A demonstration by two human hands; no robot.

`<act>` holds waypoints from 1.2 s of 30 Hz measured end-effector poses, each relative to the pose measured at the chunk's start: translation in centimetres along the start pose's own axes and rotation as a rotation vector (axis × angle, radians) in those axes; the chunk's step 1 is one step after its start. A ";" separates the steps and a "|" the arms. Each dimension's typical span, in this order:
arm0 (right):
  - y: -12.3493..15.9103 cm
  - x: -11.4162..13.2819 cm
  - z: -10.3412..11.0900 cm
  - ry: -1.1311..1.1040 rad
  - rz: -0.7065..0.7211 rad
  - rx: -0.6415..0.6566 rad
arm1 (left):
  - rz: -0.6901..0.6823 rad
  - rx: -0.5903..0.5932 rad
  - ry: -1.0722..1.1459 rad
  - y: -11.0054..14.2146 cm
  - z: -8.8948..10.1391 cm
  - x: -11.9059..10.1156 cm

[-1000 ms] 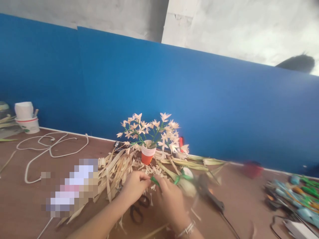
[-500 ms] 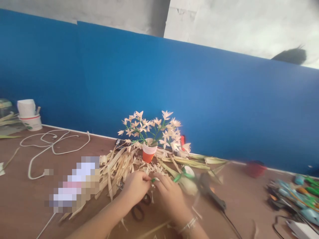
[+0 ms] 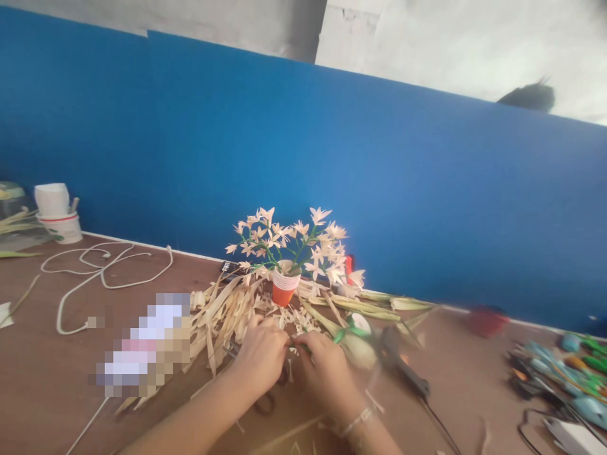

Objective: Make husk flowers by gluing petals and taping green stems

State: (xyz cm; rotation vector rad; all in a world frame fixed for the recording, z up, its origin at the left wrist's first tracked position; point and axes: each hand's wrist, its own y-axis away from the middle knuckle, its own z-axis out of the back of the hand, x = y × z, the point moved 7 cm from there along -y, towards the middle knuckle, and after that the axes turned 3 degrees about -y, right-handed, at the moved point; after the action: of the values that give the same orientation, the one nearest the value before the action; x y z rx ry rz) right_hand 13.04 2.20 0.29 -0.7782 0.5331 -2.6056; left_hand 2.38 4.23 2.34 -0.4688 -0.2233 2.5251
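Observation:
My left hand [image 3: 260, 355] and my right hand [image 3: 325, 371] meet over the brown table [image 3: 57, 379], fingertips pinched together on a small green stem [image 3: 306, 347] whose end is mostly hidden. Scissors [image 3: 268, 399] lie under my left hand, largely covered. Just beyond stands an orange paper cup [image 3: 283, 289] holding a bunch of pale straw flowers [image 3: 289, 240] on green stems. Dried pale leaf strips [image 3: 222, 313] lie in a heap around the cup and my hands.
A black glue gun [image 3: 401, 366] with its cord lies right of my hands. A white cable [image 3: 99, 272] coils at left, white cups [image 3: 57, 215] at far left. Green and teal tools [image 3: 564, 373] crowd the right edge. A blue partition [image 3: 379, 189] backs the table.
Both hands shifted slightly forward and closer together over the strips; less of the green stem and scissors shows. The view tilted a little.

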 end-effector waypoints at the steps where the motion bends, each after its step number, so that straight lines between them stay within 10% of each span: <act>1: -0.1 -0.1 0.1 -0.056 -0.049 0.003 | -0.049 0.001 -0.038 0.0 0.1 -0.4; 14: -0.3 -4.1 -0.9 -0.729 -0.730 0.179 | -0.501 -0.312 -0.274 1.2 0.2 -2.9; 25: 0.5 -3.5 -1.6 -0.986 -0.824 0.538 | -0.652 -0.471 -0.133 3.2 2.2 -3.6; 36: 0.3 -2.9 -1.9 -1.072 -0.833 0.555 | -0.579 -0.456 -0.054 2.7 1.5 -2.8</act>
State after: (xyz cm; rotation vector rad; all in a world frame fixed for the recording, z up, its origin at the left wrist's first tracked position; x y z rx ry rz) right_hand 14.27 3.71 -2.53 -2.2175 -0.9382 -2.1759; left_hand 2.65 0.34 3.82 -0.4291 -0.8375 1.9105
